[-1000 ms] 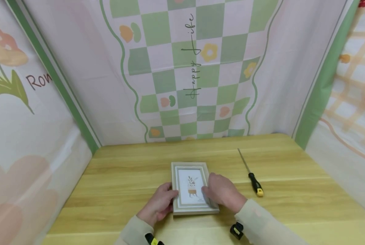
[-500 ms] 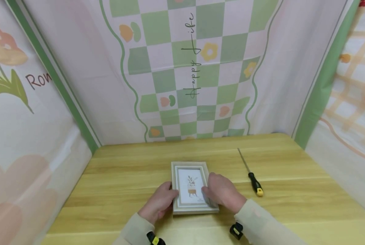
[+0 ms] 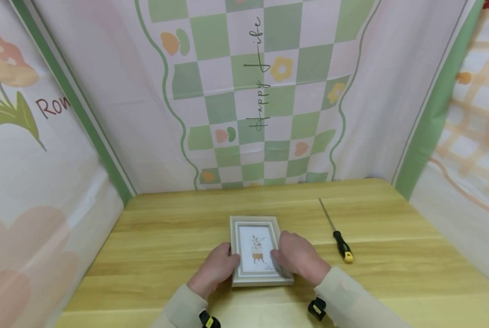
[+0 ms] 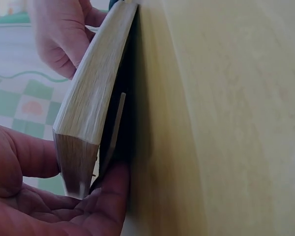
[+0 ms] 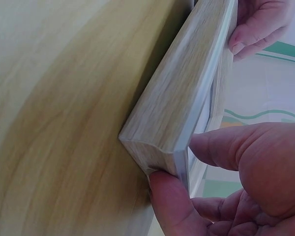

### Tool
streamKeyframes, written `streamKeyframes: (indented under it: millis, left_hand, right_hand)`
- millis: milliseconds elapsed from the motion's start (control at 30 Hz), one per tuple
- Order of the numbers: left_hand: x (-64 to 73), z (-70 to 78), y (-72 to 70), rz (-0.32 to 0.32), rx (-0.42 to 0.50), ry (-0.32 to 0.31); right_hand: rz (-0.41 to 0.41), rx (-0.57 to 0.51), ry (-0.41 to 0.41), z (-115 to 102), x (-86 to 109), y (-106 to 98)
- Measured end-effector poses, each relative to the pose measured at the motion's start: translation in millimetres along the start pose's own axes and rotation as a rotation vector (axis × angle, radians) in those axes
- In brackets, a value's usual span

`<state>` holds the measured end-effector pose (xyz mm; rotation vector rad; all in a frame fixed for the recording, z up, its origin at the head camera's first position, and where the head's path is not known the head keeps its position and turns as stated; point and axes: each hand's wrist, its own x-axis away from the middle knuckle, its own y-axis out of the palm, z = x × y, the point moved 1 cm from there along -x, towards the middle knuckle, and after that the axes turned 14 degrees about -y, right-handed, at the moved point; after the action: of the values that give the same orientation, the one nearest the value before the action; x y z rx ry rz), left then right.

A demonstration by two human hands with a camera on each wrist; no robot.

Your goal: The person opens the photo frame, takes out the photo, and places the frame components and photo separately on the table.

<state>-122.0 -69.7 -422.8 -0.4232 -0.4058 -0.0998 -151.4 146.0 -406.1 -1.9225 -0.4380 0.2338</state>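
Observation:
A light wood picture frame (image 3: 252,280) lies face up between both hands in the head view, tilted off the table at the near end. Behind its glass is a print (image 3: 258,248) of a potted plant. My left hand (image 3: 215,268) grips the left side, thumb on the front border and fingers curled beneath. In the left wrist view, a thin strip (image 4: 117,120) stands out from the frame's dark back. On the opposite side my right hand (image 3: 301,256) pinches the frame, its thumb over the front and a finger against the side edge (image 5: 162,164).
A screwdriver (image 3: 343,246) with a black and yellow handle lies on the wooden table (image 3: 166,237), right of the frame, shaft pointing away. Printed cloth (image 3: 265,114) hangs behind the table, with more cloth at both sides.
My left hand has shifted slightly up along the frame, and its fingers have slid further under it. The right hand and the screwdriver have stayed put.

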Motion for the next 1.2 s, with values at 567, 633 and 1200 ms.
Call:
streamKeyframes:
  millis: [567, 633, 1200]
  left_hand:
    - [0.5, 0.4, -3.0, 0.096, -0.183, 0.021]
    - [0.0, 0.0, -3.5, 0.106, -0.208, 0.030]
    - [-2.4, -2.8, -6.0, 0.125, -0.286, 0.040]
  right_hand:
    - [0.003, -0.004, -0.001, -1.4, 0.8, -0.2]
    - [-0.001, -0.002, 0.008, -1.8, 0.4, 0.2]
    - [-0.012, -0.009, 0.035, -3.8, -1.2, 2.2]
